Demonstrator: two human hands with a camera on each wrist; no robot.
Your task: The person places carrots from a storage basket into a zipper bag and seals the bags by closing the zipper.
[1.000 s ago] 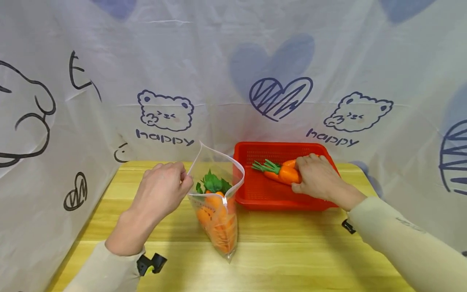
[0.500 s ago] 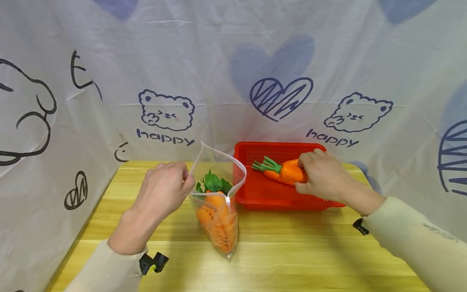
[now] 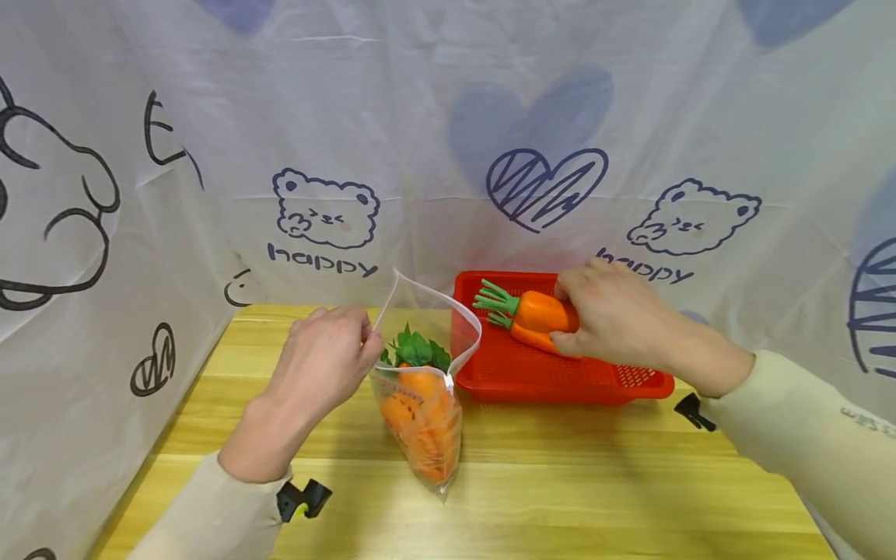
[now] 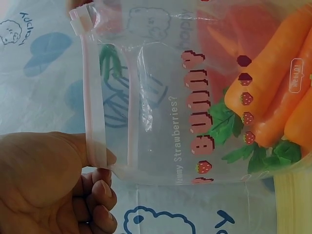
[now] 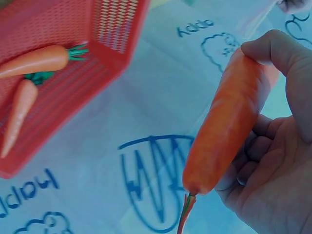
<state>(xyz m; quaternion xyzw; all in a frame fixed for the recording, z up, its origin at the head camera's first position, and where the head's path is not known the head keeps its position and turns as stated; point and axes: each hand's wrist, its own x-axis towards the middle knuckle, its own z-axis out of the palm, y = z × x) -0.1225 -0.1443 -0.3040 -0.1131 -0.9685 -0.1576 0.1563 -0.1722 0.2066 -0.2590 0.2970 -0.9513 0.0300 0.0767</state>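
Observation:
My left hand [image 3: 325,358] pinches the rim of a clear zip bag [image 3: 458,319] between thumb and fingers. Its mouth gapes, and a white slider [image 4: 80,19] sits at one end of the zip. Inside the bag are several orange carrots [image 3: 423,428] with leafy green tops [image 3: 420,350]. Over the red basket [image 3: 546,389], my right hand [image 3: 616,311] grips a plump carrot [image 3: 542,313], its green stalks pointing left. The right wrist view shows this carrot [image 5: 226,122] held between thumb and fingers. Two more carrots lie in the basket, one orange carrot [image 5: 39,62] and a smaller carrot [image 5: 20,114].
Both the bag and the basket are on a light wooden table [image 3: 560,482], the bag left of the basket. A white cloth [image 3: 420,117] with printed hearts and bears hangs behind and at the sides. Black wrist mounts [image 3: 303,499] show on the sleeves.
My right hand has lifted the plump carrot up off the other carrots in the basket and slightly turned it. The left hand keeps its pinch on the bag; the whole view has shifted slightly.

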